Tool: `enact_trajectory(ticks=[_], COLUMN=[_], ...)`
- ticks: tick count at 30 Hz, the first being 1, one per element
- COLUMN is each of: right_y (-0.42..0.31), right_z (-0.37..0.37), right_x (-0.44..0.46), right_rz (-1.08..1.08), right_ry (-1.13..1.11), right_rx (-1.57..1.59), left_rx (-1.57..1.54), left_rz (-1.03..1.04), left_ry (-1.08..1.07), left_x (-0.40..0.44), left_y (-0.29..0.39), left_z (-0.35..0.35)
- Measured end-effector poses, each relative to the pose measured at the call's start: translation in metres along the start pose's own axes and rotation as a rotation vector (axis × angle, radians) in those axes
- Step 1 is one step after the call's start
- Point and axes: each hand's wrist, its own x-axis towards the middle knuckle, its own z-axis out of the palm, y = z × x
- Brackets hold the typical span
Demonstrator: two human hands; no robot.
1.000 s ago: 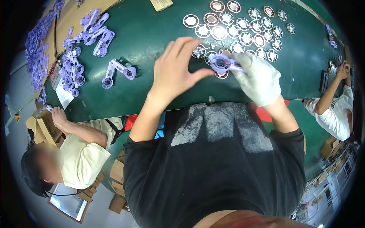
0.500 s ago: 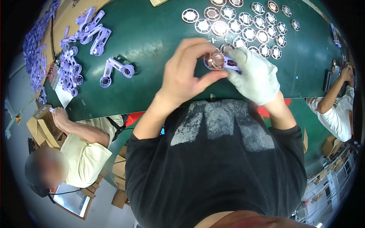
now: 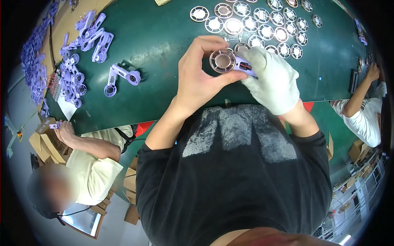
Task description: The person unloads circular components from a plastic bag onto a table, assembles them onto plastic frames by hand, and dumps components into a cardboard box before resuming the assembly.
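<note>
My bare left hand (image 3: pixel 197 78) curls its fingers and thumb round the edge of a spoked round cover (image 3: pixel 223 60), brownish with a shiny rim. The cover lies face up at the round end of a purple plastic arm piece (image 3: pixel 245 65); whether it is seated there I cannot tell. In its white glove, my right hand (image 3: pixel 273 80) is closed on the other end of this arm piece and hides most of it. Dark parts and a bit of red show in a slot of the arm piece. Both hands are just above the green table.
Several similar spoked covers (image 3: pixel 262 15) lie beyond my hands on the green table (image 3: pixel 156 49). A jointed purple piece (image 3: pixel 119 76) lies to the left, near a pile of purple pieces (image 3: pixel 74 78). Co-workers sit at left (image 3: pixel 92 164) and right (image 3: pixel 361 115).
The round cover was tilted between my hands and now lies flatter, its spoked face up. My left hand's grip has opened wider round its edge. The co-worker's hand at left has shifted slightly.
</note>
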Motion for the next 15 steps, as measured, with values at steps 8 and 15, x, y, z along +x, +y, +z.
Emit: enact_trajectory(ticks=[8, 15], right_y=[0.000, -0.001], right_z=[-0.003, -0.023], right_x=[-0.011, 0.022], right_rz=[0.200, 0.471], right_ry=[-0.225, -0.706], right_rx=[0.405, 0.682], left_rx=[0.008, 0.159], left_rz=[-0.043, 0.360], left_ry=[-0.091, -0.176], left_x=[-0.005, 0.000], left_y=[0.003, 0.003], left_z=[-0.008, -0.005])
